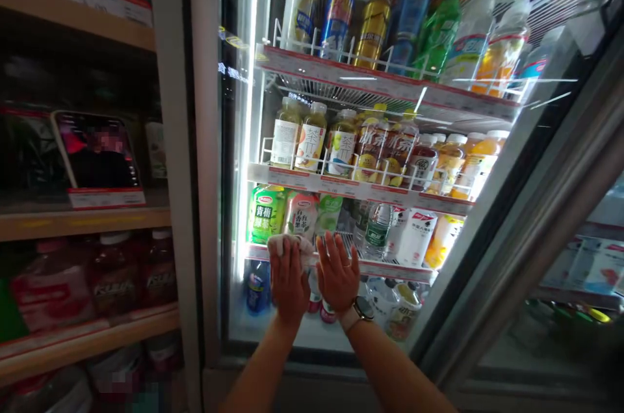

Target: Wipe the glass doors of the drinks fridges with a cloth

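Note:
My left hand (289, 283) presses a pale cloth (283, 242) with its fingers. The cloth is bunched above and beside the fingertips. Beside it, my right hand (337, 276) lies flat with its fingers spread and holds nothing; a watch (363, 309) is on that wrist. Both hands are raised at the front of a lit drinks fridge, around the edge of a lower shelf (375, 268). Light streaks and mirrored writing suggest a glass pane there. Behind the hands are a green tea carton (266, 214), a red-topped carton (301, 213) and a clear bottle (377, 231).
Upper fridge shelves hold cans (336, 19) and tea bottles (341, 143). A metal door frame (526, 231) slants along the right. Left of the fridge, a phone (97, 149) with a lit screen leans on a wooden shelf (88, 224), with bottles (117, 276) below.

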`<state>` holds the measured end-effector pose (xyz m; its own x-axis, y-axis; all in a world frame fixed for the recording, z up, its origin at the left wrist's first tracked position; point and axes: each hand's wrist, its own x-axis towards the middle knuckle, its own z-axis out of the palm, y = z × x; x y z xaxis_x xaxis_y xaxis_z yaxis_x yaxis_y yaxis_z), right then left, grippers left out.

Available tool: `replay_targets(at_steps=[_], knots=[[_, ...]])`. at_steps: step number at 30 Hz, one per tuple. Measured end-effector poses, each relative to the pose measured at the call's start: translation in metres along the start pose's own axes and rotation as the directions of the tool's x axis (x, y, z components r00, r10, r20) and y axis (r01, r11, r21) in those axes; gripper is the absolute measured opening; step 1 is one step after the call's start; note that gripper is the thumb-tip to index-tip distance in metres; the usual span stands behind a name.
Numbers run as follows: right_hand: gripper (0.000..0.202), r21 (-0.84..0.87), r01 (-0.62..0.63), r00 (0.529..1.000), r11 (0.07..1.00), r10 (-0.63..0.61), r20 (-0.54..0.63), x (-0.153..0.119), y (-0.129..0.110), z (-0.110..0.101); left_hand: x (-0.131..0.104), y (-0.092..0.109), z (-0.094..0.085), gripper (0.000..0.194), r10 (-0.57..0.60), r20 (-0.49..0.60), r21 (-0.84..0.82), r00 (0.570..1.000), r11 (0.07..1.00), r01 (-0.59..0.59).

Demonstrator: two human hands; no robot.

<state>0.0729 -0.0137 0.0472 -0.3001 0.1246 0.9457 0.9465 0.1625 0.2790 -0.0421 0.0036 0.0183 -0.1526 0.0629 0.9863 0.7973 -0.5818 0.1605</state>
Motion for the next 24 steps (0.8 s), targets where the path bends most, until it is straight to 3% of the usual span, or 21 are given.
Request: replay_targets(at_steps=[4, 8, 12, 14, 16, 19, 24], knots=[[0.053, -0.008, 0.018, 1.0, 1.0, -0.019, -0.023, 0.002, 0.0, -0.002, -0.001, -0.004, -0.004, 0.056, 0.079, 0.062, 0.03, 0.995, 0.996, -0.081], [0.057, 0.015, 0.008, 1.0, 1.0, -0.008, 0.008, 0.003, 0.0, -0.005, 0.002, -0.04, -0.019, 0.057, 0.17, 0.133, 0.051, 0.977, 0.983, -0.178], [0.059, 0.019, -0.002, 1.0, 1.0, 0.002, 0.009, 0.001, -0.001, -0.005, 0.011, -0.084, -0.04, 0.057, 0.057, 0.095, 0.082, 0.994, 0.995, -0.064], [0.058, 0.013, -0.003, 1.0, 1.0, 0.003, 0.015, 0.001, -0.001, -0.004, 0.015, -0.095, -0.046, 0.057, -0.035, 0.064, 0.079, 0.997, 0.996, 0.029], [0.058, 0.013, -0.005, 1.0, 1.0, 0.004, 0.027, 0.0, 0.001, -0.004, 0.017, -0.092, -0.046, 0.058, -0.121, 0.044, 0.067, 0.992, 0.991, 0.118], [0.061, 0.03, -0.006, 0.999, 1.0, 0.004, 0.043, 0.0, 0.001, -0.003, 0.015, -0.067, -0.036, 0.059, -0.186, 0.039, 0.038, 0.982, 0.982, 0.184], [0.064, 0.012, -0.121, 0.99, 0.993, 0.12, 0.077, -0.012, -0.02, -0.001, 0.006, -0.02, -0.016, 0.061, -0.042, 0.102, -0.042, 0.994, 0.998, 0.047]])
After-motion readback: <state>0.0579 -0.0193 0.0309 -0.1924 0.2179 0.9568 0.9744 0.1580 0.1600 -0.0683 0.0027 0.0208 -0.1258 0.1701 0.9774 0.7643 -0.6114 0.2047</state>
